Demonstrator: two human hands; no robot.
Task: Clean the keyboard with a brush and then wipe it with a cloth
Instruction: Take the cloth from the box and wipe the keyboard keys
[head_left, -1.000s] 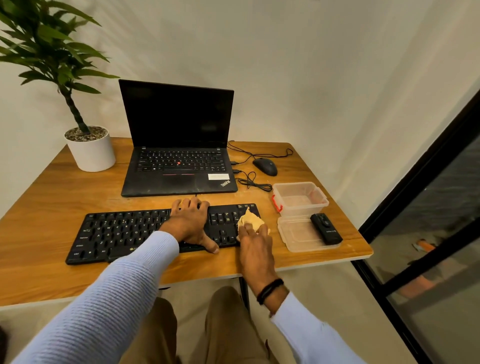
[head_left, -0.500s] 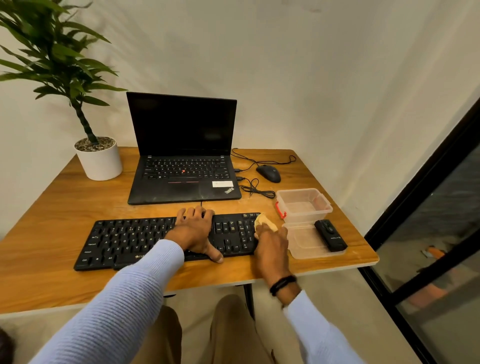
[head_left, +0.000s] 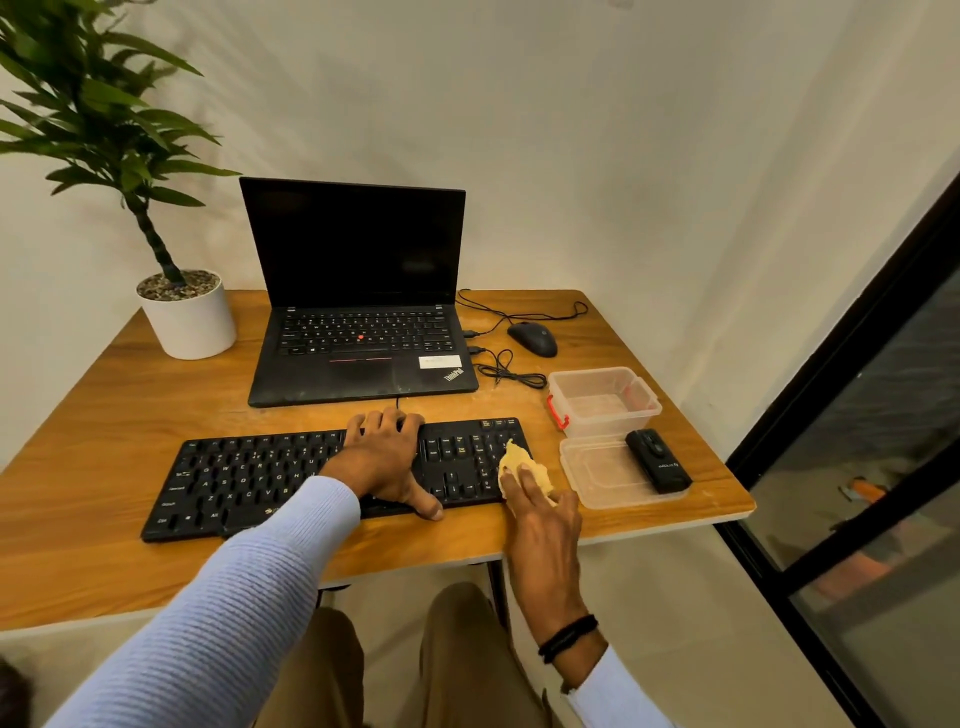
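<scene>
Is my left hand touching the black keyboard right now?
Touching. Head view: the left hand lies across the keyboard, fingers over its far edge, thumb at the near edge.

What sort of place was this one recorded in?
Probably a small office or home workstation: a wooden desk in a plain-walled corner carries an open ThinkPad laptop, a black external keyboard, a wired mouse and a potted plant.
</scene>
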